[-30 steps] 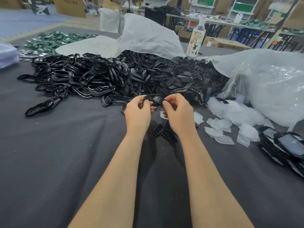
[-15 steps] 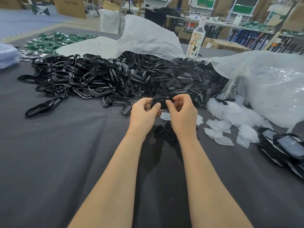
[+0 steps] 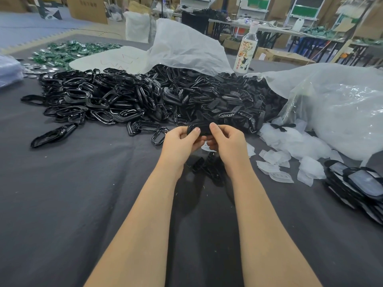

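Lately changed: one black casing (image 3: 200, 129), held clear of the grey table cloth (image 3: 62, 204) just in front of the heap, had shifted slightly to the right and risen a little over the last second. The left hand (image 3: 180, 141) and right hand (image 3: 228, 141) had closed in from either end. A second earlier the left hand seemed to hold a separate ring-shaped part; at this entry only a single joined piece showed, so the two parts were probably pressed together (a judgement, as the seam was hidden by the fingers). Fingers of both hands were curled under the casing, thumbs laid on top, pinching it.

Count:
- hands, two
- casing in hand, one
- loose black frame (image 3: 158, 136) just left of the left hand, one
- heap of black frames (image 3: 124, 100), too many to count
- small cluster of black parts (image 3: 209, 166) under the wrists, number unclear
- white film pieces (image 3: 273, 162), a dozen or more
- stack of finished units (image 3: 358, 183), one
- bottle (image 3: 246, 52), one, upright
- clear bag (image 3: 342, 106), one
- green pile (image 3: 68, 52), one
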Demonstrator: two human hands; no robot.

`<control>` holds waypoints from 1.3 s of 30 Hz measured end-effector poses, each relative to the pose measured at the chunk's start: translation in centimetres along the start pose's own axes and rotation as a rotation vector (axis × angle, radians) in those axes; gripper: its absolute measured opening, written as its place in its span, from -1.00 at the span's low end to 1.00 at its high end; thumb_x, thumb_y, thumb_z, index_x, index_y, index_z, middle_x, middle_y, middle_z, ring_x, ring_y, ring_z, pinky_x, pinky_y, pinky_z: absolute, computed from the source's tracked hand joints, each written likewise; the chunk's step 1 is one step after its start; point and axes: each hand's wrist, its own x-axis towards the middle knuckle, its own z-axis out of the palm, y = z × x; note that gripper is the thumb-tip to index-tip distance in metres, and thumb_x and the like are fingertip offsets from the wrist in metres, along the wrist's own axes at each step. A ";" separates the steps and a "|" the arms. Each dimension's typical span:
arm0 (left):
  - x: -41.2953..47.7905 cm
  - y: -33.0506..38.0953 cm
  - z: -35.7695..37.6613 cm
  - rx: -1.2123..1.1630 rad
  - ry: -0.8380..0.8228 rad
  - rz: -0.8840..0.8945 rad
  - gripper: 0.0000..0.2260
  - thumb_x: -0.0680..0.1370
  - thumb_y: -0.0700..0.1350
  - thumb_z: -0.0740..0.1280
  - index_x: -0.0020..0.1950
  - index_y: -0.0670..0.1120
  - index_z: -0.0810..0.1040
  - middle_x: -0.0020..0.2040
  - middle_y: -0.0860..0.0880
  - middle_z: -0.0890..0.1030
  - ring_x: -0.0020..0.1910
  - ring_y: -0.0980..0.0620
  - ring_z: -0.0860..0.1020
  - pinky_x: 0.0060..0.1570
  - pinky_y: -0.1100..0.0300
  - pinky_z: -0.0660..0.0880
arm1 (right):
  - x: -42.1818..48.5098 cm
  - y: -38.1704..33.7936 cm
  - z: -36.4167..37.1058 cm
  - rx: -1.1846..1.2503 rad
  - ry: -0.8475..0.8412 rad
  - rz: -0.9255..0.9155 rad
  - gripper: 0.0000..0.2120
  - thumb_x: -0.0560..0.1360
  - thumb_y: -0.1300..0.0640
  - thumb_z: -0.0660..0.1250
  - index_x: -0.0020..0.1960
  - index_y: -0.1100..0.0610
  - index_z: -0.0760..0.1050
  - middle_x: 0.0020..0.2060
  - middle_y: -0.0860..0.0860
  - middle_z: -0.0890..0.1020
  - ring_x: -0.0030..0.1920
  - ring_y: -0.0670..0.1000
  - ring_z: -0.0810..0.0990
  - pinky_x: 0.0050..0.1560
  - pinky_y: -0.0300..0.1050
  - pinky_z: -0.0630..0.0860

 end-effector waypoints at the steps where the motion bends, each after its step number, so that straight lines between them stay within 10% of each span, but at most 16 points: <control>1: 0.0 0.2 -0.1 -0.083 -0.041 -0.036 -0.88 0.59 -0.28 0.28 -0.14 -0.20 0.54 -0.25 -0.04 0.64 -0.28 0.16 0.64 -0.19 0.36 0.57 | 0.0 -0.1 0.0 0.034 -0.010 0.019 -0.81 0.58 0.10 0.29 -0.13 0.18 0.57 -0.40 -0.04 0.63 -0.46 -0.21 0.52 -0.39 -0.35 0.47; 4: -0.2 0.4 -0.2 -0.200 -0.101 -0.080 -0.87 0.60 -0.28 0.28 -0.13 -0.22 0.56 -0.30 -0.02 0.66 -0.28 0.15 0.64 -0.21 0.37 0.56 | 0.0 -0.2 -0.2 0.141 -0.043 0.074 -0.81 0.57 0.10 0.29 -0.13 0.19 0.57 -0.41 -0.04 0.63 -0.47 -0.19 0.50 -0.38 -0.34 0.47; 9: 0.0 -0.4 0.3 0.256 0.074 0.071 -0.95 0.60 -0.26 0.27 -0.03 -0.20 0.51 -0.05 -0.29 0.62 -0.27 0.10 0.65 -0.16 0.25 0.60 | 0.0 0.3 0.1 -0.185 0.007 -0.051 -0.80 0.57 0.10 0.30 -0.20 0.15 0.52 -0.35 0.04 0.62 -0.43 -0.17 0.55 -0.30 -0.24 0.50; 13: 0.0 -0.4 0.2 0.291 0.049 0.128 -0.87 0.59 -0.28 0.27 -0.07 -0.07 0.52 -0.17 -0.11 0.67 -0.30 0.15 0.66 -0.21 0.30 0.60 | 0.0 0.3 0.1 -0.274 0.032 -0.072 -0.80 0.55 0.07 0.31 -0.17 0.17 0.54 -0.34 0.04 0.62 -0.35 -0.07 0.57 -0.23 -0.13 0.52; 29: -0.1 0.0 0.0 -0.007 -0.102 -0.023 -0.92 0.61 -0.20 0.28 -0.03 -0.20 0.52 -0.24 -0.04 0.64 -0.28 0.15 0.63 -0.19 0.31 0.59 | 0.3 -0.3 -0.8 0.377 -0.060 0.257 -0.92 0.53 0.20 0.36 -0.08 0.23 0.55 -0.34 0.02 0.63 -0.40 -0.13 0.56 -0.36 -0.32 0.49; 39: 0.2 -0.6 0.2 0.228 0.001 0.044 -0.84 0.61 -0.27 0.23 -0.13 -0.13 0.54 -0.18 -0.17 0.61 -0.36 0.17 0.64 -0.32 0.35 0.55 | 0.3 0.3 -0.1 -0.047 0.088 0.046 -0.83 0.52 0.16 0.38 0.00 0.28 0.54 -0.32 0.03 0.61 -0.47 -0.22 0.57 -0.39 -0.37 0.49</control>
